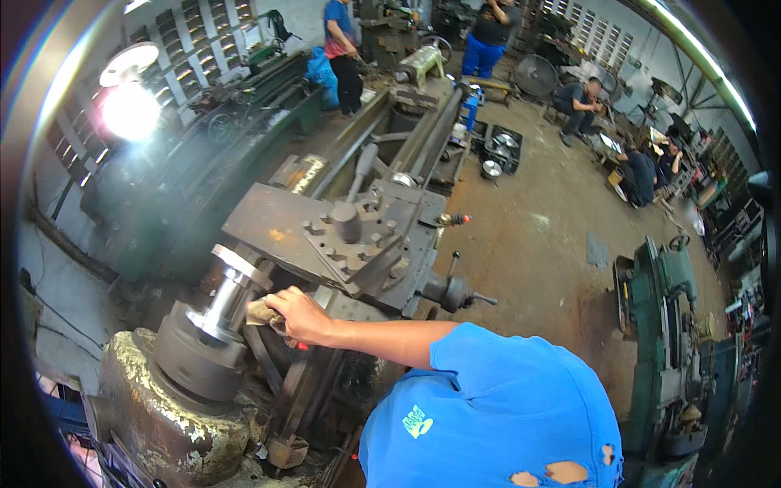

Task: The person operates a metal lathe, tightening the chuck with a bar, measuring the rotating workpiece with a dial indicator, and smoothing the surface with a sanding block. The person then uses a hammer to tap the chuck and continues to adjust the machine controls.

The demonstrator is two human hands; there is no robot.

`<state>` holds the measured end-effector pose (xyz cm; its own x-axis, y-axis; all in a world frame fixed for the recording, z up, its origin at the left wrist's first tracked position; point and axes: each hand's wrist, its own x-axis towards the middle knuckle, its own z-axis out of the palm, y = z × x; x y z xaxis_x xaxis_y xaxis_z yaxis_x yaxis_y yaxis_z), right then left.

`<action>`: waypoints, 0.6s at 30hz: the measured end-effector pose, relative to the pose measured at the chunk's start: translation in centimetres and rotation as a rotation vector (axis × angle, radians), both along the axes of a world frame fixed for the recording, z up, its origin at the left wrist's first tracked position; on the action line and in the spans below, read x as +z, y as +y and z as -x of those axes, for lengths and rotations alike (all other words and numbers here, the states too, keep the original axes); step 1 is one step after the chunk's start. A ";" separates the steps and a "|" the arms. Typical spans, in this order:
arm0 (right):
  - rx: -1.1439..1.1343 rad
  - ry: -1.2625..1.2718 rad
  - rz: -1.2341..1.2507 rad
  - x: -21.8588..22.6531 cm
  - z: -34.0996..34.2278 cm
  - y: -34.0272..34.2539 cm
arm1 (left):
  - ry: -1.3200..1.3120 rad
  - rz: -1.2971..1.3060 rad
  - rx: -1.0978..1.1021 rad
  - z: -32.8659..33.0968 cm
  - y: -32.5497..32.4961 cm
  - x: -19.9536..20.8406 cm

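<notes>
At the far left a bright work lamp (130, 102) glares over the lathe (244, 211), and below it the heavy chuck (199, 358) sits on the paint-chipped headstock (163, 415). Clamped in that chuck is a shiny stepped metal workpiece (230, 293) — a bright shaft with a wider flange at its free end, pointing toward the tool post.

Just right of the shaft comes a hand (299, 315) in a blue sleeve, reaching in from the lower right. Its fingers (275, 302) are closed narrowly around a small tan pad, cloth or abrasive paper (260, 312), pressed against the side of the shaft. I cannot tell which hand it is with certainty, though it looks like the right; the other hand is out of sight.

So the step in hand seems to be wiping or polishing the turned surface. The next move, as I judge it, calls for light, even pressure along the shaft, keeping the fingers and sleeve clear of the chuck jaws — whether the spindle is turning I cannot tell.

Further right stands the square tool post (354, 240) on the carriage, close beside the flange, with its handles (464, 293) sticking out toward the aisle. Beyond, across the rusty floor (537, 244), other people crouch and stand at their own work, and a green machine (667, 325) sits at the right edge.
</notes>
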<state>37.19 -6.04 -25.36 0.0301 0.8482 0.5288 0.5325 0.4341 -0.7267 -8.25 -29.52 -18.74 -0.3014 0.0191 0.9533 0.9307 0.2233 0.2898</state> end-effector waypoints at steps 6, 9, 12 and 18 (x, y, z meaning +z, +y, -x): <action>0.002 0.026 0.384 -2.3 -0.3 0.0 | -0.182 0.131 0.029 2.4 -0.9 -1.4; -0.045 -0.003 0.173 -1.7 1.2 2.2 | -0.205 0.100 0.155 1.3 -1.7 -1.2; -0.049 0.043 -0.062 -1.4 3.1 3.6 | -0.212 0.066 0.109 -0.1 -1.6 -0.9; 0.140 0.064 -0.107 -0.6 6.5 6.3 | -0.250 0.048 0.116 -1.0 -1.5 -0.3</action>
<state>30.64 0.30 -25.95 -0.0480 0.7854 0.6171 0.4156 0.5775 -0.7027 -7.30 -30.98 -19.00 -0.5303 0.0143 0.8477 0.7988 0.3433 0.4940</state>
